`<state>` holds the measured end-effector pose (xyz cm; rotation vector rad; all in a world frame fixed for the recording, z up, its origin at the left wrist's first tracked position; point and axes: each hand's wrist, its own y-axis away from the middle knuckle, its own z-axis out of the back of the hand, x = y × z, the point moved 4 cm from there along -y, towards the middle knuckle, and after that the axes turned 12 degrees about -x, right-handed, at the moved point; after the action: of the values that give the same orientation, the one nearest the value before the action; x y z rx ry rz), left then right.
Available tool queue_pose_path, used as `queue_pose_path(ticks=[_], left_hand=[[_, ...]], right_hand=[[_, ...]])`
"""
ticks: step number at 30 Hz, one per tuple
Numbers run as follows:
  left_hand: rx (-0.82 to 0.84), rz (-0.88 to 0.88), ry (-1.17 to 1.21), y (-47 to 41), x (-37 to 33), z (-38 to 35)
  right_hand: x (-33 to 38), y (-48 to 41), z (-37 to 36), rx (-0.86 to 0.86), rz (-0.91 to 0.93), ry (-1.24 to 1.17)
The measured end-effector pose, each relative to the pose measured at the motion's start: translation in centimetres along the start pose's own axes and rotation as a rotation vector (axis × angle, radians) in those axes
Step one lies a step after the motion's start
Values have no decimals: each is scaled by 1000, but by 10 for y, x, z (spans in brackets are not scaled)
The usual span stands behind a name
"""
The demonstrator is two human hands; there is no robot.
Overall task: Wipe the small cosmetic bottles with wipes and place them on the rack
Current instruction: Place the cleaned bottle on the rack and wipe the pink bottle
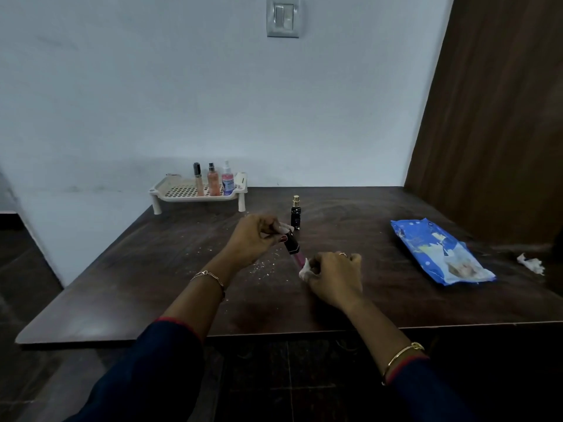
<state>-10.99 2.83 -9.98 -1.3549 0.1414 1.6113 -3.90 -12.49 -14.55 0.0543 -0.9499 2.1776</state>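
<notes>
Bottles you are seeing on the rack [170, 194]: three
Bottles you are holding: one [295, 247]
Bottles standing on the table [152, 269]: one [295, 213]
Wipe packs: one [441, 252]

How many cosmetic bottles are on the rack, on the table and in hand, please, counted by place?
On the rack: 3: a beige tube, a peach spray bottle, a pink spray bottle.
Standing on the table: 1: a black bottle.
In the left hand, wiped by the right hand: 1: a pink tube.
Total: 5

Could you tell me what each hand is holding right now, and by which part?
The left hand holds a pink bottle by its black cap end, tilted. The right hand pinches a white wipe against the bottle's lower end.
</notes>
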Motion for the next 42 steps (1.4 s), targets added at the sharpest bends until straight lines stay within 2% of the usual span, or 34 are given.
queue_pose_path(ticks=[5, 8, 10, 14, 19, 22, 26, 29, 32, 36, 39, 42], left_hand=[[-75, 208, 200, 14, 16, -4], [-45, 301, 332, 37, 22, -20], [-61, 321, 442, 50, 23, -32], [-224, 390, 608, 55, 28, -35], [-271, 451, 707, 56, 28, -35], [-246, 473, 703, 56, 31, -26], [-106, 456, 619, 60, 24, -30], [-34, 457, 599, 63, 19, -40], [-11, 457, 584, 63, 18, -41], [33, 423, 602, 65, 15, -39], [4, 422, 615, 63, 19, -36], [17, 399, 558, 63, 21, -36]], right_hand=[[-1, 2, 1, -28, -3, 7], [6, 5, 6, -92, 28, 38], [16, 5, 11, -111, 74, 57], [24, 4, 16, -168, 113, 116], [21, 14, 16, -160, 198, 139], [-2, 11, 16, -109, 166, 86], [-3, -19, 27, -62, 114, -257], [20, -47, 43, -118, 124, -432], [39, -58, 50, -122, 258, -403], [52, -38, 34, -103, 507, -168], [48, -20, 27, -81, 561, -152], [40, -12, 29, -54, 541, -201]])
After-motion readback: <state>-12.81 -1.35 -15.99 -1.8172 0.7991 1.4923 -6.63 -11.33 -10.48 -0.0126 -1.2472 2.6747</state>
